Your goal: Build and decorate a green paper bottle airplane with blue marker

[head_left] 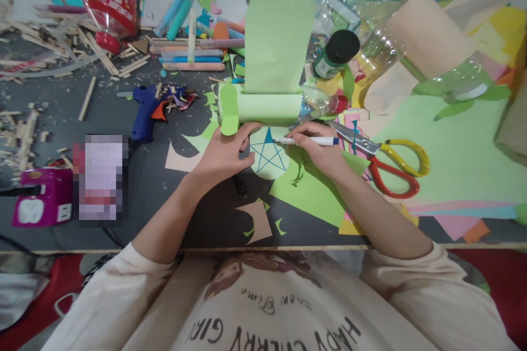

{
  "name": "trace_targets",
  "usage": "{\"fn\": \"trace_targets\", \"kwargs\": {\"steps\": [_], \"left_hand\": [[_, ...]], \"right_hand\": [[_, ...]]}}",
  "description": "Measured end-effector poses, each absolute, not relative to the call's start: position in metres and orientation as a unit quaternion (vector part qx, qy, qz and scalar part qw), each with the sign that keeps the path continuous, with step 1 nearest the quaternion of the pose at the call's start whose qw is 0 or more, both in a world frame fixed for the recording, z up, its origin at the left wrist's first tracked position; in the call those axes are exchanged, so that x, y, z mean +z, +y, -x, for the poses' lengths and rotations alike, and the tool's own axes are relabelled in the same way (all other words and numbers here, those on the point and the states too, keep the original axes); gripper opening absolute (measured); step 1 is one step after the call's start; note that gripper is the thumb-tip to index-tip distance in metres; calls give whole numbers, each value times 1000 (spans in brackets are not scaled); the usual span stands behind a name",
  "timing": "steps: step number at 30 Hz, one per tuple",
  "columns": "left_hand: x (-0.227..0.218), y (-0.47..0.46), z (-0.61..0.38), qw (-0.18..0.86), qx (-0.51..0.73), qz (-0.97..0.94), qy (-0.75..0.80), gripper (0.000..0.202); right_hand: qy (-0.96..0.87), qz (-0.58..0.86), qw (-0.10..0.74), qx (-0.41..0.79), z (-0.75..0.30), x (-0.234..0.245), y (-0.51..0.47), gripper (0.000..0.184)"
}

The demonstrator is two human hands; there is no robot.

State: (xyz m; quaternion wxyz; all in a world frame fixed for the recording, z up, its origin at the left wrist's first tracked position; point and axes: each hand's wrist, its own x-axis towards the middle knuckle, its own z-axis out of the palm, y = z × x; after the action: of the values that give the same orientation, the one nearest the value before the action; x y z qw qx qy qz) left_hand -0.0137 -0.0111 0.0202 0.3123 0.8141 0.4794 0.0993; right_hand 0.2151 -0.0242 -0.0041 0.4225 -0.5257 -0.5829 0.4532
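A bottle wrapped in pale green paper (269,108) lies crosswise ahead of me, shaped like a model plane. One long rounded paper wing (280,35) points away; the nearer wing (269,163) carries a star outlined in blue. The star's top point (269,136) is filled in blue. My left hand (225,152) grips the model's near side, fingers at the roll's edge and thumb by the near wing. Pinched in my right hand (319,145) is a white marker pen (315,141) with a blue end, its tip on the star.
Scissors (376,156) with yellow and red handles lie right, on green paper (461,148). A blue glue gun (144,112), wood sticks (28,137) and a purple box (43,197) are left. Markers (193,60), a black-capped jar (337,52) and plastic bottles (113,0) fill the back.
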Motion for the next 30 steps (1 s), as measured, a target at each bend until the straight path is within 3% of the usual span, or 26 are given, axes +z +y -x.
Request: {"fn": "trace_targets", "kwargs": {"steps": [10, 30], "left_hand": [[18, -11, 14, 320, 113, -809, 479, 53], [25, -11, 11, 313, 87, -814, 483, 50]], "right_hand": [[-583, 473, 475, 460, -211, 3, -34, 21], [-556, 491, 435, 510, -202, -1, -46, 20]]}}
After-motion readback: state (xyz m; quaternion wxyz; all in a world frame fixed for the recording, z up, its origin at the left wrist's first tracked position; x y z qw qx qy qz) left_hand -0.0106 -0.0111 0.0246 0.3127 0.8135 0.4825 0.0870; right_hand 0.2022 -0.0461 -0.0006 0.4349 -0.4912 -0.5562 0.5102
